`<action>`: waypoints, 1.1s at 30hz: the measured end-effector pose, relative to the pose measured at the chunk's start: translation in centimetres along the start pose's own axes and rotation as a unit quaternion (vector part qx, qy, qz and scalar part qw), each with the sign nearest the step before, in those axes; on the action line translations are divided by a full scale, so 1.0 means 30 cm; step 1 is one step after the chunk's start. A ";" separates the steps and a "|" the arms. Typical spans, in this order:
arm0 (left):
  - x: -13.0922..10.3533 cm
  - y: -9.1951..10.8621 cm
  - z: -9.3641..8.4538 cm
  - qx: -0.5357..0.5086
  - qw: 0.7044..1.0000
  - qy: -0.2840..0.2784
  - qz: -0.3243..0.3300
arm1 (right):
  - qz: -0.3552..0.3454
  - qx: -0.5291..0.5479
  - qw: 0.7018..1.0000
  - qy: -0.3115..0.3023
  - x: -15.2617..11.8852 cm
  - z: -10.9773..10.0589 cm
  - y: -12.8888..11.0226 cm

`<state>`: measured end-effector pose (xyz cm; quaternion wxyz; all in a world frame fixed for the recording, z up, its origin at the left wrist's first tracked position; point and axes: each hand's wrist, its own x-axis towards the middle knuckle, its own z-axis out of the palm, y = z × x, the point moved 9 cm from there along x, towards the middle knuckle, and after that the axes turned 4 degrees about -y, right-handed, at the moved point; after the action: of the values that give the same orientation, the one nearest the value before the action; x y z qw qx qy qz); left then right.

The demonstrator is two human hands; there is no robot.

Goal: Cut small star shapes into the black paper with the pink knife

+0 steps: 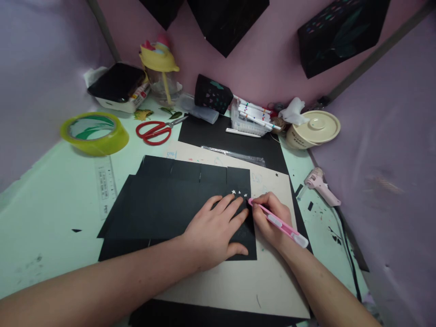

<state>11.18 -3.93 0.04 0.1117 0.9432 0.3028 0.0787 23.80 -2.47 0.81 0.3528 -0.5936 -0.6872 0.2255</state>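
Observation:
My left hand (214,231) lies flat with spread fingers on a sheet of black card (163,204), pressing it down. The card has slits along its far edge, and small star and triangle cut-outs (239,192) show pale just beyond my fingertips. Between the fingers of my right hand (272,218) is a slim pink craft knife (279,222), gripped like a pen. Its tip points at the card near the right edge, beside my left fingers; the blade itself is too small to make out. Under the card is a beige board (218,286).
Red-handled scissors (155,132), a yellow tape roll (95,134) and a clear ruler (105,186) lie to the left. Markers in a basket (252,118) and a lidded cream bowl (311,129) stand at the back. A corded pink glue gun (322,186) lies at right.

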 end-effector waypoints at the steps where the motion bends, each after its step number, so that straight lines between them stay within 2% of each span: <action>1: 0.000 0.001 -0.001 0.000 1.000 0.003 0.000 | -0.004 -0.003 1.000 -0.005 0.000 0.003 -0.003; 6: -0.001 0.000 0.000 0.000 1.000 0.011 0.000 | -0.019 -0.007 0.999 -0.030 -0.001 0.018 -0.010; 16: 0.001 -0.001 0.001 0.002 1.000 0.005 -0.002 | -0.020 0.021 0.999 -0.031 -0.002 0.017 -0.009; 23: -0.001 -0.002 -0.004 0.007 1.000 -0.008 0.011 | 0.019 0.036 0.999 0.022 0.004 -0.029 0.025; 29: 0.005 -0.019 -0.035 -0.037 0.999 -0.003 0.025 | 0.014 0.065 0.997 -0.043 0.011 -0.011 0.038; 33: 0.007 -0.023 -0.037 -0.046 0.999 -0.004 0.028 | -0.001 0.079 0.995 -0.062 0.002 0.003 0.032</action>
<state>10.74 -3.08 0.96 0.1538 0.9455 0.2717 0.0923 24.36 -2.22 0.06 0.3557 -0.5479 -0.6884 0.3152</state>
